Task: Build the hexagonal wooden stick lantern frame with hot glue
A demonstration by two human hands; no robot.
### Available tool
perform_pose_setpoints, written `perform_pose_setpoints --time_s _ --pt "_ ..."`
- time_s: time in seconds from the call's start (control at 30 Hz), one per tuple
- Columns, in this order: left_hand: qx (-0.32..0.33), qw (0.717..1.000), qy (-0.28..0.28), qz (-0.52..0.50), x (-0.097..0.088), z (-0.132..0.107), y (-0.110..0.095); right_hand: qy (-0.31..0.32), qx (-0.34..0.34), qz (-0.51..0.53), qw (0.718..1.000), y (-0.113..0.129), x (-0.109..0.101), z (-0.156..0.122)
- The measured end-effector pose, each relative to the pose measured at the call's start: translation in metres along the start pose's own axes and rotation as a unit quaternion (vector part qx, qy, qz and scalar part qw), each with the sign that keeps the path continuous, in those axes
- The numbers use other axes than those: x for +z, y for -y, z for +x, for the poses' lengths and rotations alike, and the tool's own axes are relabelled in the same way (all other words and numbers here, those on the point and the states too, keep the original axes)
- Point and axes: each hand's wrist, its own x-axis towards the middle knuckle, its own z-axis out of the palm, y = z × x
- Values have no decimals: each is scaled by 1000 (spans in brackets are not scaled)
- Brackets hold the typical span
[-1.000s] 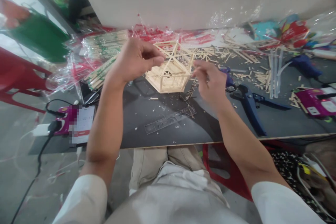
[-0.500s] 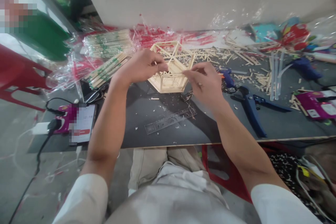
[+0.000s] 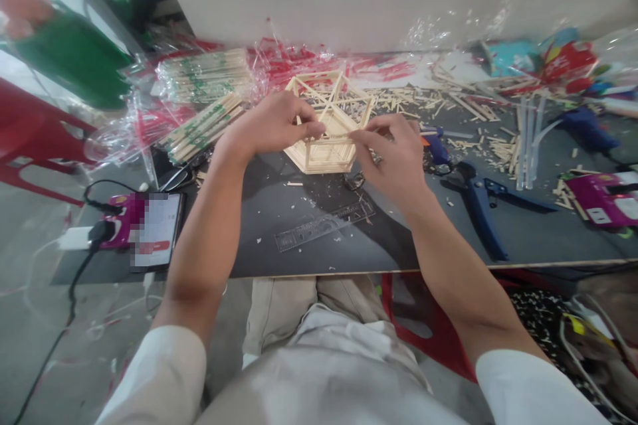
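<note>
A hexagonal frame built of thin wooden sticks (image 3: 329,121) stands on the dark table (image 3: 309,239). My left hand (image 3: 276,123) is closed, its fingertips pinching the frame's near left edge. My right hand (image 3: 393,156) is closed too, thumb and forefinger pinched at the frame's near right edge, apparently on a thin stick that runs between the two hands. The hands hide the frame's front rim.
Bundles of wrapped chopsticks (image 3: 207,103) lie at the left with crumpled plastic. A clear ruler (image 3: 323,226) lies in front. Blue cutters (image 3: 481,202), a blue glue gun (image 3: 436,146), glue sticks (image 3: 526,139) and stick offcuts (image 3: 448,103) lie at the right. A phone (image 3: 157,229) charges at the left edge.
My right hand has come in from the right side of the frame to its near edge. My left hand has dropped slightly to the same edge, so both now pinch there.
</note>
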Motion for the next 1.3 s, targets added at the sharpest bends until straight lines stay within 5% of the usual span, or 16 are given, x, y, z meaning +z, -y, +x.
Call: perform_pose_setpoints --time_s 0.9,1.3 --pt "44 997 66 7 -1 1 0 36 -20 -11 999 0 -11 2" --pt "10 997 52 54 0 0 -1 28 -3 23 999 2 -15 2"
